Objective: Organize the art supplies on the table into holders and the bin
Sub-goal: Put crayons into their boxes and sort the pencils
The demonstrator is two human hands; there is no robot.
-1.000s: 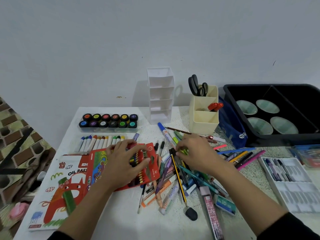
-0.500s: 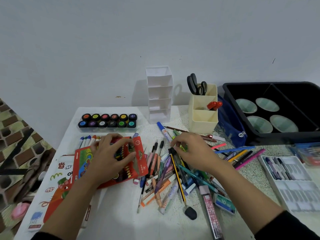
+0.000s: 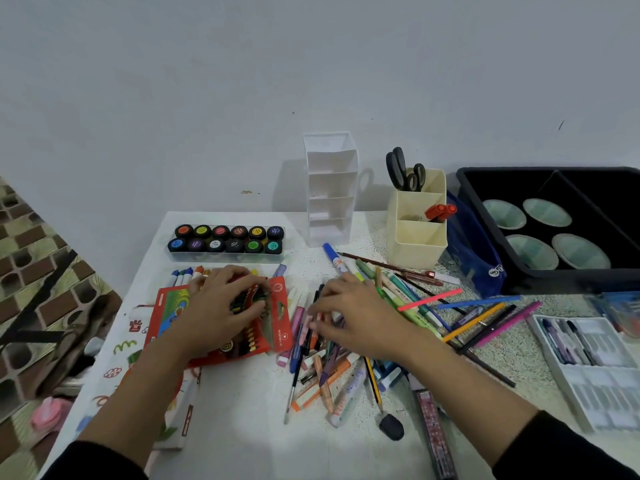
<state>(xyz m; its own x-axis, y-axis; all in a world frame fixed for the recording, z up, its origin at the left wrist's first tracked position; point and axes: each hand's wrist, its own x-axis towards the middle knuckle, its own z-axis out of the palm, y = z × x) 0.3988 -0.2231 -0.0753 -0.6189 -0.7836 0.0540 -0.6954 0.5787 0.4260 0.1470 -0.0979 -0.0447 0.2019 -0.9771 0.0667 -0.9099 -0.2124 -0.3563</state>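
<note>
1. Left hand: it grips the red crayon box, which lies flat on the tabletop. Its fingers curl over the box's far edge and its thumb presses on the crayons showing through the opened front.

2. Right hand: it is over the loose pile of pens at the middle of the tabletop, with its fingers bent down among them. The fingertips are blurred, so I cannot tell whether they pinch a pen.

3. Containers, read left to right along the far side:
- Clear tray: two rows of paint pots with black lids.
- White tiered holder: upright by the wall; I see no supplies in its shelves.
- Cream holder: scissors stand handles-up in the rear compartment, and two orange markers lean out of a front one.
- Blue pouch: between the cream holder and the bin, touching the bin.
- Black bin: four pale green dishes lie in its left compartment (the right one is too dark to read).

4. White compartment tray at the near right: several pens lie in its far section.

5. A row of markers lies just beyond the red crayon box.
</note>
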